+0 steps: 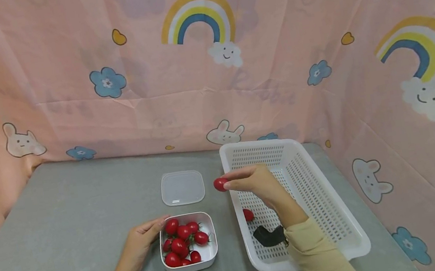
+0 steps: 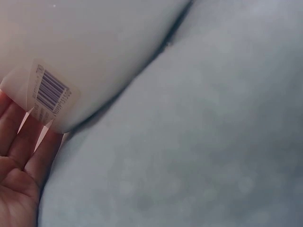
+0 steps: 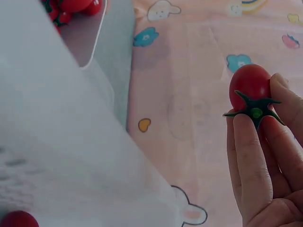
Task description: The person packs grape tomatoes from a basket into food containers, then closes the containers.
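Note:
My right hand (image 1: 259,184) pinches a cherry tomato (image 1: 220,184) between thumb and fingertips, up over the left rim of the white basket (image 1: 304,260). Its green star-shaped stem cap (image 3: 256,112) faces the fingers in the right wrist view. My left hand (image 1: 142,241) lies against the left side of a small white box (image 1: 195,267), fairly straight fingers touching its wall. A barcode label (image 2: 52,92) shows on that wall in the left wrist view. Several cherry tomatoes (image 1: 179,245) are heaped inside the box.
One more cherry tomato (image 1: 248,215) lies in the basket near its left wall. Behind the box, a translucent lid (image 1: 182,188) rests flat on the grey table (image 1: 66,223). A pink printed curtain (image 1: 147,118) hangs along the back and sides.

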